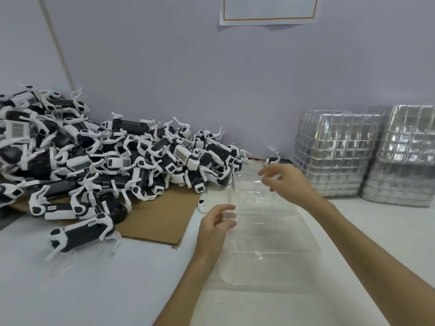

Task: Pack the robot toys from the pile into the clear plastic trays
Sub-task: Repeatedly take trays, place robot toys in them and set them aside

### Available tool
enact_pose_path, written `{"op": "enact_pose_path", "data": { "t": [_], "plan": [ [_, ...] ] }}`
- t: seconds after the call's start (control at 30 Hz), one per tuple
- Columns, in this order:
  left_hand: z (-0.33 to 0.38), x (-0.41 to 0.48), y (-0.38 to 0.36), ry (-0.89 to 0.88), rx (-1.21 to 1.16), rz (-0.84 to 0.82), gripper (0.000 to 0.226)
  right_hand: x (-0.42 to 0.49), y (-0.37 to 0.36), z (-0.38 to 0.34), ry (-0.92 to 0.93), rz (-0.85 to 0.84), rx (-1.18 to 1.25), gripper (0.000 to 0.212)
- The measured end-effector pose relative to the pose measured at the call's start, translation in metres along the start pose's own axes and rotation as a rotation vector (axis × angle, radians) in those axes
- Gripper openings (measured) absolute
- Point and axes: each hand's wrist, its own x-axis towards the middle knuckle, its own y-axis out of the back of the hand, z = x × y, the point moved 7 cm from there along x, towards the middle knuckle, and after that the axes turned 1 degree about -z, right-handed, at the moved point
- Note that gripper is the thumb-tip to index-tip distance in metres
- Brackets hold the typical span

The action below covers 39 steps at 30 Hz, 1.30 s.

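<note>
Pinching clear tray [266,243] left edge, left hand [215,223] grip; right hand [284,182] grip loosely spread above far end.

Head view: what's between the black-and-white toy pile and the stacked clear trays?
Head view: one stray black-and-white robot toy by the wall, and a clear plastic tray under the right hand.

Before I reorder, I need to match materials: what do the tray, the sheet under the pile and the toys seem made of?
Tray: thin clear plastic, glossy; the table shows through. Sheet: brown cardboard, matte, with a ragged edge. Toys: probably hard plastic, black and white; moulded shapes suggest it.
</note>
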Motion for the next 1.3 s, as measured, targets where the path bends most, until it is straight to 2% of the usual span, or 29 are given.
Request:
{"op": "enact_pose_path", "data": {
  "t": [0.13, 0.23, 0.37, 0.43, 0.5, 0.6, 0.7, 0.8, 0.97, 1.1, 1.17, 1.23, 1.3],
  "plan": [
    [0.000, 0.001, 0.001, -0.037, -0.008, -0.011, 0.037, 0.037, -0.034, -0.047, 0.063, -0.085, 0.003, 0.021],
    [-0.003, 0.003, 0.001, -0.052, 0.011, -0.002, 0.035, 0.070, -0.073, -0.081, 0.154, -0.125, -0.224, 0.043],
    [-0.008, 0.006, 0.004, -0.086, 0.039, 0.012, 0.031, 0.107, -0.122, -0.120, 0.320, -0.046, -0.481, 0.073],
    [-0.008, 0.008, 0.002, -0.106, 0.044, -0.001, 0.028, 0.119, -0.150, -0.128, 0.385, -0.098, -0.601, 0.081],
    [-0.008, 0.009, 0.000, -0.123, 0.045, -0.017, 0.029, 0.128, -0.168, -0.128, 0.382, -0.119, -0.686, 0.081],
    [-0.008, 0.009, -0.001, -0.116, 0.025, -0.031, 0.036, 0.134, -0.168, -0.129, 0.398, 0.007, -0.711, 0.073],
    [-0.007, 0.009, -0.001, -0.118, 0.064, -0.032, 0.027, 0.138, -0.156, -0.134, 0.481, 0.077, -0.739, 0.061],
    [-0.007, 0.007, 0.001, -0.093, 0.063, -0.009, 0.029, 0.139, -0.127, -0.135, 0.485, 0.113, -0.604, 0.050],
    [-0.005, 0.005, 0.002, -0.072, 0.065, -0.010, 0.031, 0.135, -0.072, -0.128, 0.351, 0.222, -0.104, 0.029],
    [-0.004, 0.005, 0.001, -0.062, 0.055, -0.002, 0.030, 0.117, -0.054, -0.111, 0.353, 0.211, 0.014, 0.022],
    [-0.004, 0.005, 0.001, -0.062, 0.057, -0.007, 0.031, 0.105, -0.042, -0.101, 0.339, 0.281, 0.119, 0.020],
    [-0.003, 0.005, 0.001, -0.062, 0.060, -0.008, 0.031, 0.094, -0.022, -0.093, 0.278, 0.369, 0.276, 0.020],
    [-0.003, 0.005, 0.001, -0.061, 0.060, -0.012, 0.030, 0.087, -0.003, -0.079, 0.148, 0.387, 0.497, 0.020]
  ]
}}
